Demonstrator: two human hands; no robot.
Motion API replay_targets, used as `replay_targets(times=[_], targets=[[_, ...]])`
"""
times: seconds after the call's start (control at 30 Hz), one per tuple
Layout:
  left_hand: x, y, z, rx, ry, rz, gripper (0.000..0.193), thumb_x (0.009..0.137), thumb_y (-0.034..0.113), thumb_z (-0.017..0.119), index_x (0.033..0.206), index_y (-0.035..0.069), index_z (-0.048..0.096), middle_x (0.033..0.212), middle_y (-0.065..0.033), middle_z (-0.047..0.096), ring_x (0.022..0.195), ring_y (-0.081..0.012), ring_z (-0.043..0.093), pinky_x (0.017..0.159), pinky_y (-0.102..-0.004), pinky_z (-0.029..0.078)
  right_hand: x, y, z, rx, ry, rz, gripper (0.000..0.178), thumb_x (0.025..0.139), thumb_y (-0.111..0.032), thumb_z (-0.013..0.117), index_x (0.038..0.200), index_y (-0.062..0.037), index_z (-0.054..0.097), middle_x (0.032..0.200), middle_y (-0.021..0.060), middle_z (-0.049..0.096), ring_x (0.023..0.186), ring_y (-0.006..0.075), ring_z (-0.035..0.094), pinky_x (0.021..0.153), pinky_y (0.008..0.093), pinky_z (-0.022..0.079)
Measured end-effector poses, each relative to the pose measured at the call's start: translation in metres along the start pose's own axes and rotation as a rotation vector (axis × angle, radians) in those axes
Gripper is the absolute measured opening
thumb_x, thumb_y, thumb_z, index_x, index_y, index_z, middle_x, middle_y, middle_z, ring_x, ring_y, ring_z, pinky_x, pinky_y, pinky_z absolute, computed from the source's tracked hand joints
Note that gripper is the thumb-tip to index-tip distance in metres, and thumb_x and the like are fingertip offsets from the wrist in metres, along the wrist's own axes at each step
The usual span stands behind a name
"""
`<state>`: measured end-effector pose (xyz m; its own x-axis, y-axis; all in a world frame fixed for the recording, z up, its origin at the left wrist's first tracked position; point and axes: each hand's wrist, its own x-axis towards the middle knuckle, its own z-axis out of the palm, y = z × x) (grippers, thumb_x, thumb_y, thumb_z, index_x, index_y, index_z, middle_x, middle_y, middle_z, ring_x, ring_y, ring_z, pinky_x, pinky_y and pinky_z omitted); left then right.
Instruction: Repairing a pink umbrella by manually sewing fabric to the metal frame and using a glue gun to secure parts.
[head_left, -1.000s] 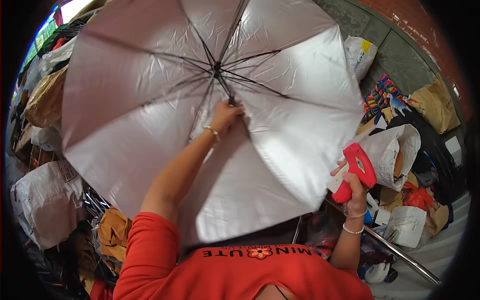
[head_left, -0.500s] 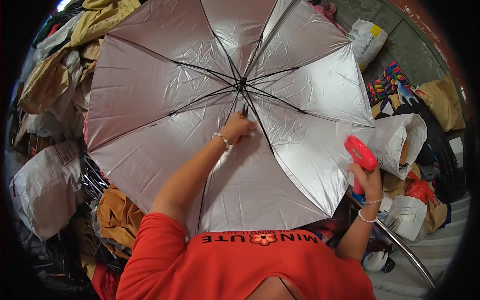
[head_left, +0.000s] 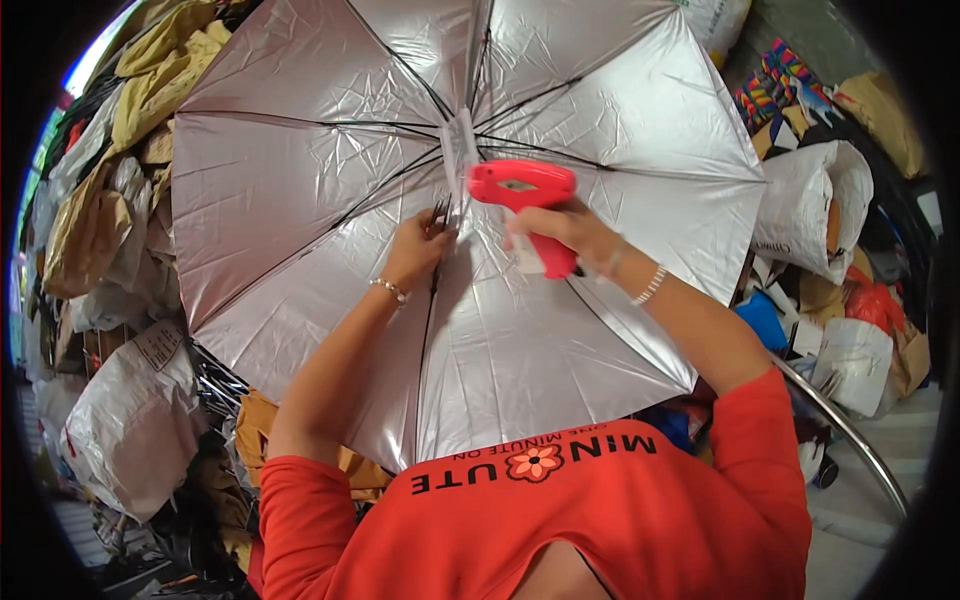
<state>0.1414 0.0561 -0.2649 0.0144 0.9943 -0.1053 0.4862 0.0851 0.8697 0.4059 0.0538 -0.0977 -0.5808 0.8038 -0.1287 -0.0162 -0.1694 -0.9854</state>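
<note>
A large open umbrella (head_left: pixel 330 180) spreads before me with its silvery underside facing up and black ribs meeting near its middle. My left hand (head_left: pixel 415 248) is closed at the umbrella's centre, pinching thin dark pieces that look like part of its frame. To its right, my right hand (head_left: pixel 578 232) grips the handle of a pinkish-red tagging gun (head_left: pixel 535 185). The gun lies over the umbrella, its front end pointing left toward the hub. Translucent strips (head_left: pixel 457 150) stand by the gun's front and cover part of the hub. The gun's needle cannot be made out.
Heaped bags and yellow-brown wrappings (head_left: pixel 90 230) crowd the left, with a white plastic sack (head_left: pixel 135 425) below them. At the right are another open white sack (head_left: pixel 815 210), a red plastic bag (head_left: pixel 873 305) and a curved metal rail (head_left: pixel 845 425).
My right hand has brought the tagging gun from the umbrella's right edge to its centre. My left hand has shifted slightly left, still pinching at the frame. The umbrella has shifted a little up in view.
</note>
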Motion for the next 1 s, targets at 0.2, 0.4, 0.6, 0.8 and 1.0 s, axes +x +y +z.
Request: replay_targets(times=[0.2,0.4,0.6,0.8,1.0], targets=[[0.007,-0.022,0.057,-0.526,0.083,-0.073,0.041,0.091,0.008,0.074,0.128,-0.004,0.064,0.098,-0.0062,0.073,0.081,-0.0093,0.066,0.071,-0.0227,0.051,0.071,0.142,-0.009,0.527,0.164,0.293,0.040,0.084,-0.029,0.064,0.109,0.0025,0.061,0.093,0.0210,0.072,0.082,0.0302,0.072,0.077,0.0402,0.059],[0.017,-0.034,0.065,-0.620,0.095,-0.038,0.042,0.090,0.008,0.077,0.128,-0.003,0.065,0.098,-0.0053,0.072,0.079,-0.0081,0.065,0.070,-0.0223,0.051,0.089,0.207,-0.014,0.796,0.219,0.201,0.044,0.083,-0.031,0.061,0.111,0.0035,0.060,0.094,0.0246,0.072,0.078,0.0354,0.071,0.078,0.0468,0.059],[0.033,-0.045,0.053,-0.150,0.262,0.147,0.041,0.085,0.010,0.081,0.123,-0.002,0.068,0.096,-0.0038,0.070,0.075,-0.0067,0.061,0.067,-0.0225,0.049,0.089,0.203,-0.017,0.900,0.161,0.231,0.043,0.085,-0.029,0.057,0.113,0.0034,0.059,0.096,0.0261,0.071,0.084,0.0392,0.071,0.082,0.0500,0.059],[0.043,-0.041,0.064,-0.314,0.262,0.021,0.041,0.083,0.010,0.083,0.120,-0.002,0.070,0.094,-0.0038,0.070,0.074,-0.0061,0.059,0.064,-0.0223,0.048,0.103,0.229,-0.015,0.840,0.310,0.368,0.046,0.087,-0.036,0.060,0.112,0.0018,0.059,0.094,0.0248,0.071,0.083,0.0396,0.072,0.073,0.0535,0.061],[0.048,-0.037,0.067,-0.299,0.271,-0.011,0.041,0.080,0.012,0.086,0.116,-0.002,0.072,0.092,-0.0036,0.072,0.074,-0.0058,0.060,0.065,-0.0222,0.049,0.096,0.225,-0.020,0.815,0.224,0.457,0.054,0.087,-0.048,0.065,0.110,-0.0003,0.057,0.089,0.0219,0.070,0.082,0.0419,0.073,0.058,0.0545,0.061]])
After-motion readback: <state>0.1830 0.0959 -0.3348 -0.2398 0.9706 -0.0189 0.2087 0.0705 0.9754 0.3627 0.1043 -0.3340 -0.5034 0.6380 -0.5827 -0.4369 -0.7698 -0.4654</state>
